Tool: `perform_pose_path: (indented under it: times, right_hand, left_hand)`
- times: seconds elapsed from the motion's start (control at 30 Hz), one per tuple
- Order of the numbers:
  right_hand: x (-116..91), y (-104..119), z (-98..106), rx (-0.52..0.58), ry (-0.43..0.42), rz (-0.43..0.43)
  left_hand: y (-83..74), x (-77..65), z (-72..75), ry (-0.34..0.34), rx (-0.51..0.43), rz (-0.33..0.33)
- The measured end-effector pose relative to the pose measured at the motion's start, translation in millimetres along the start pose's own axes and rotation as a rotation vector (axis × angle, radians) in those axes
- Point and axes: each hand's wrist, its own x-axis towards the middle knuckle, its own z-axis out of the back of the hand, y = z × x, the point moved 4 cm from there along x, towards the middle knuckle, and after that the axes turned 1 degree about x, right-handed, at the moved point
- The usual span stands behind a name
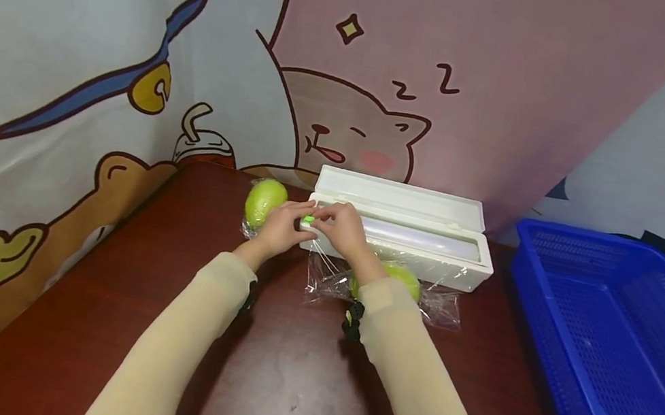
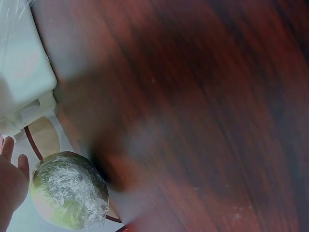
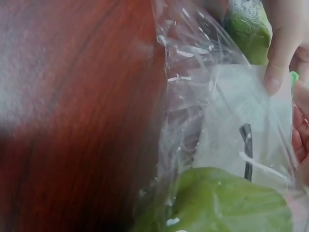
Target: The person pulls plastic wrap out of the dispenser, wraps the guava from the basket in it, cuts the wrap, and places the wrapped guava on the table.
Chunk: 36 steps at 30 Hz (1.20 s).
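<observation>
A white cling film box [image 1: 457, 274] lies with its lid [image 1: 401, 198] raised, a pale film roll [image 1: 421, 238] inside. My left hand [image 1: 279, 229] grips the box's left end, thumb on the front face. At that same end my right hand [image 1: 344, 229] pinches the small green slide cutter [image 1: 308, 220] on the rim. Clear film [image 1: 444, 309] hangs from the box's front over a green fruit [image 1: 404, 279], partly hidden by my right wrist. Another green fruit [image 2: 70, 188], wrapped in crinkled film, sits left of the box, beside my left hand.
A blue plastic basket [image 1: 564, 336] stands on the right side of the dark red-brown table [image 1: 288, 380]. Behind the table hangs a cartoon-printed cloth [image 1: 503, 117], close to the raised lid.
</observation>
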Motion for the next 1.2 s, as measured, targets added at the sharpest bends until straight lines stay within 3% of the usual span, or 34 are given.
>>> perform_pose_path:
  times: [0.43, 1.2]
  right_hand:
    - [-2.4, -1.6, 3.7, -0.040, 0.038, 0.000]
    - [-2.0, -3.2, 7.7, -0.124, 0.110, 0.014]
  left_hand:
    - [2.9, 0.6, -1.3, 0.033, 0.029, 0.034]
    - [1.1, 5.7, -0.6, 0.083, -0.038, 0.050]
